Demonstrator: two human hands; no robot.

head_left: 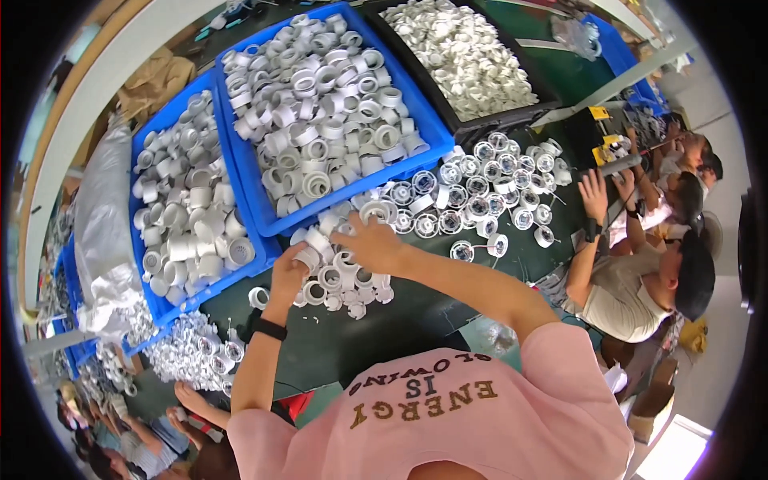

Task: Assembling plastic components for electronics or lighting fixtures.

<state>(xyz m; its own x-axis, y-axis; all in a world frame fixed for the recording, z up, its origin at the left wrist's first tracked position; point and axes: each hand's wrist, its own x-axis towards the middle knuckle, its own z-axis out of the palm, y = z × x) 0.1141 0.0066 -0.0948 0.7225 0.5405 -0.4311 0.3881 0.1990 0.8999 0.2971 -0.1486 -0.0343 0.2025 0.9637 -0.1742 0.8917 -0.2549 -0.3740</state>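
Note:
My left hand (286, 280), with a dark band on its wrist, is closed around a white plastic ring (306, 258) at the near edge of the blue trays. To its right, my right hand (374, 246) reaches over a loose pile of white plastic rings (330, 277) on the dark green table. Its fingers are apart and bent down among the parts, close to a larger white ring (374, 210); no part shows clearly in its grip. Small white caps (356, 302) lie at the pile's near side.
Two blue trays (264, 226) of white rings and cups stand ahead, beside a black tray (544, 108) of small white pieces. Clear round parts with metallic insides (478, 186) spread to the right. Co-workers sit at both sides; one co-worker's hand (594, 196) is at the right.

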